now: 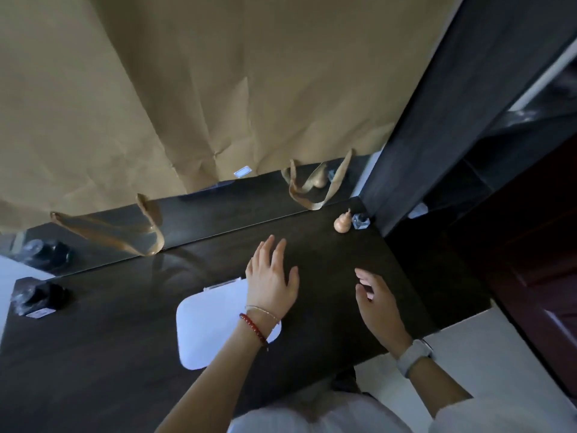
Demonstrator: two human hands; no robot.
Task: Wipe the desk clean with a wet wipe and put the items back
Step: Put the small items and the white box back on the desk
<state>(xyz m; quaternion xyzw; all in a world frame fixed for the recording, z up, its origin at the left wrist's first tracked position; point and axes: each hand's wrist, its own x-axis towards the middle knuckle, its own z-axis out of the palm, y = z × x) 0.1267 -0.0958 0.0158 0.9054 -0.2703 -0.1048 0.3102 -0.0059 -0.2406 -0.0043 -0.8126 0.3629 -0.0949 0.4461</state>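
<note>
The desk (131, 348) is showing a dark wood-grain top, glossy enough to be reflecting light near its back edge. No wet wipe is identifiable in this view. A white rounded-corner box (212, 326) with a flat lid is lying on the desk near the middle, its right portion being covered by the left forearm.

The left hand (272, 279) is hovering over or resting on the desk just beyond the white box, palm down, fingers straight and slightly spread, gripping nothing. Contact with the surface cannot be confirmed. A red bead bracelet (253, 329) and a thin chain are sitting on the left wrist.

The right hand (376, 300) is extending over the desk to the right of the left hand, the two apart; its fingers are loosely relaxed and holding nothing. A pale watch (415, 357) is being worn on the right wrist.

At the far right corner a small wooden gourd (342, 221) is standing upright, just beside a small glass bottle (360, 220). At the far left edge a dark wrapped object (37, 296) is sitting on the desk.

Tan paper (187, 89) is covering the mirror behind the desk, with curled strips hanging at its lower edge. A dark cabinet panel (452, 104) is standing to the right.
</note>
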